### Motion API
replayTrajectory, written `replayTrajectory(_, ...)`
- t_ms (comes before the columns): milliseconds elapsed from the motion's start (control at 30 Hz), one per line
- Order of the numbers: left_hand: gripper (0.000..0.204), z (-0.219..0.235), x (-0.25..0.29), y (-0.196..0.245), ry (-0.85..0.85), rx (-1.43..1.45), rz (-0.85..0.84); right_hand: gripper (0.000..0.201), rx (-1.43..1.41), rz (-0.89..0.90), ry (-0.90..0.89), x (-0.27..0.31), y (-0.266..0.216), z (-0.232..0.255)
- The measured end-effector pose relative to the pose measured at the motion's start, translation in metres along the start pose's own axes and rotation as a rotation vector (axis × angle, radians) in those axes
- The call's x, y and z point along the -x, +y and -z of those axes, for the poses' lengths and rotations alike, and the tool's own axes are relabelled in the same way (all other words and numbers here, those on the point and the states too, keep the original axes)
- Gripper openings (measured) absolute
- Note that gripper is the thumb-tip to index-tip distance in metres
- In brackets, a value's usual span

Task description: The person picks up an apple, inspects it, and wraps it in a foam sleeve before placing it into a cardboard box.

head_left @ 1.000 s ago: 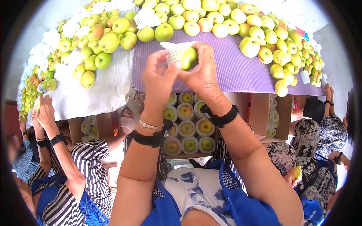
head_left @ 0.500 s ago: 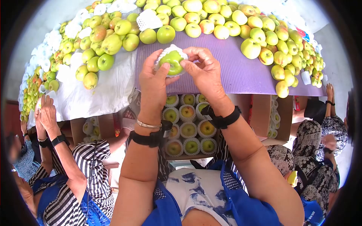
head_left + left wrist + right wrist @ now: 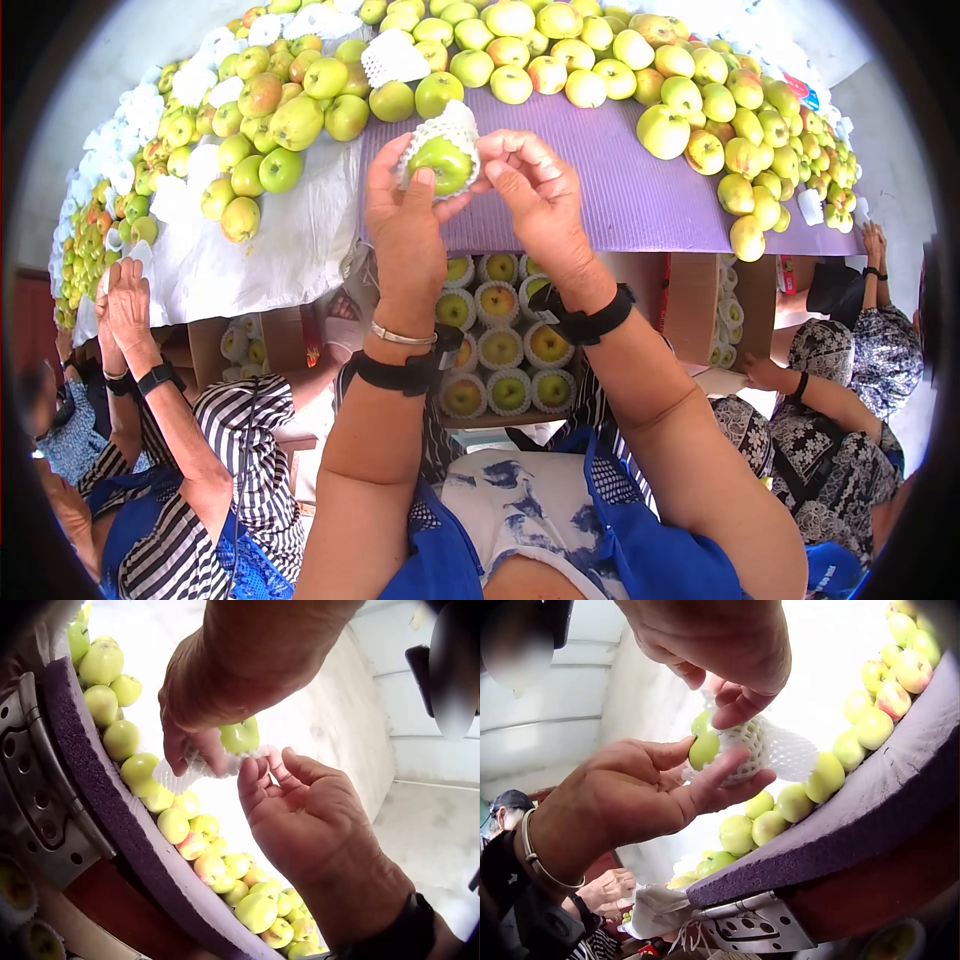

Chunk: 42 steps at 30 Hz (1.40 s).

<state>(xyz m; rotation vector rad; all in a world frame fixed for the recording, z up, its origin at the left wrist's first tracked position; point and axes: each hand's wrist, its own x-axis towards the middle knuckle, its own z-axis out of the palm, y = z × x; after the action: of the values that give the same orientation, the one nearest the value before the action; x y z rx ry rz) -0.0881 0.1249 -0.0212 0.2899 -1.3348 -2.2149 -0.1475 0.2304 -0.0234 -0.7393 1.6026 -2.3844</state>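
Observation:
A green apple [image 3: 440,165] sits partly inside a white foam net sleeve [image 3: 452,122], held up over the front of the purple-covered table. My left hand [image 3: 405,215] grips it, thumb on the apple's bare face and fingers around the net, as the right wrist view shows the left hand [image 3: 630,784] from the side. At the net's right edge, my right hand [image 3: 545,195] pinches the foam with its fingertips. In the left wrist view the right hand [image 3: 315,817] has its palm showing, and loose net [image 3: 176,776] trails past the apple.
Loose apples [image 3: 590,70] are heaped along the table [image 3: 600,190], with another foam net [image 3: 392,57] among them. Below the edge, a carton holds netted apples [image 3: 500,345]. People work on both sides; a neighbour's hands [image 3: 128,300] are at left.
The apple turned its green face toward me, and the net now rises above it. My right hand moved from the apple's side to the net's edge. At right, another person's arm reached forward.

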Motion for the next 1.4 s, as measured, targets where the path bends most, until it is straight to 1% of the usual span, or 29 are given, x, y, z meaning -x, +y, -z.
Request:
replayTrajectory(33, 0.035, -0.001, 0.001, 0.001, 0.006, 0.02, 0.001, 0.02, 0.11, 0.079, -0.011, 0.001, 0.002, 0.0)
replayTrajectory(100, 0.035, 0.0, 0.001, 0.002, -0.045, 0.088, 0.001, 0.025, 0.33, 0.24, -0.03, 0.003, 0.005, -0.003)
replayTrajectory(200, 0.038, 0.002, 0.001, 0.006, -0.116, 0.159, -0.007, 0.031, 0.578, 0.415, -0.073, 0.006, -0.001, -0.01)
replayTrajectory(233, 0.039, 0.003, 0.0, 0.007, -0.139, 0.179, -0.012, 0.03, 0.602, 0.506, -0.1, 0.005, 0.002, -0.011)
replayTrajectory(333, 0.037, 0.012, -0.005, 0.002, -0.096, 0.118, 0.038, 0.029, 0.521, 0.489, -0.278, 0.011, -0.001, -0.014)
replayTrajectory(367, 0.038, 0.014, -0.005, 0.002, -0.087, 0.169, 0.072, 0.024, 0.444, 0.403, -0.274, 0.013, -0.003, -0.013)
replayTrajectory(433, 0.042, 0.014, -0.005, 0.005, -0.073, 0.273, 0.139, 0.021, 0.429, 0.37, -0.004, 0.008, 0.005, -0.005)
replayTrajectory(467, 0.041, 0.014, -0.005, 0.004, -0.083, 0.257, 0.153, 0.02, 0.422, 0.352, 0.13, 0.003, 0.008, 0.0)
replayTrajectory(500, 0.041, 0.015, -0.005, 0.004, -0.093, 0.241, 0.165, 0.017, 0.376, 0.211, 0.262, -0.002, 0.003, 0.003)
replayTrajectory(633, 0.037, 0.014, -0.003, 0.004, -0.191, 0.199, 0.224, 0.028, 0.19, -0.088, 0.293, -0.016, 0.005, 0.024)
replayTrajectory(733, 0.035, 0.011, 0.0, 0.005, -0.216, 0.158, 0.238, 0.022, 0.149, -0.221, 0.195, -0.019, 0.002, 0.03)
replayTrajectory(833, 0.035, 0.014, -0.001, 0.005, -0.169, 0.084, 0.26, 0.011, 0.429, -0.168, 0.141, -0.019, 0.0, 0.033)
replayTrajectory(933, 0.037, 0.017, -0.003, 0.002, -0.145, 0.093, 0.273, 0.008, 0.216, -0.038, 0.11, -0.018, 0.001, 0.029)
replayTrajectory(1033, 0.037, 0.017, -0.005, 0.001, -0.169, 0.206, 0.328, 0.007, 0.11, -0.098, 0.084, -0.016, -0.005, 0.026)
replayTrajectory(1133, 0.036, 0.021, -0.007, 0.0, -0.171, 0.187, 0.323, 0.008, 0.077, -0.186, 0.079, -0.017, -0.009, 0.025)
replayTrajectory(1233, 0.034, 0.019, -0.008, 0.001, -0.161, 0.135, 0.305, 0.012, 0.053, -0.186, 0.032, -0.016, -0.012, 0.019)
replayTrajectory(1333, 0.036, 0.015, -0.005, 0.003, -0.186, 0.112, 0.322, 0.014, 0.025, -0.139, 0.068, -0.017, -0.005, 0.02)
replayTrajectory(1400, 0.038, 0.011, -0.001, 0.005, -0.173, 0.124, 0.309, 0.013, 0.019, -0.17, 0.106, -0.017, -0.005, 0.019)
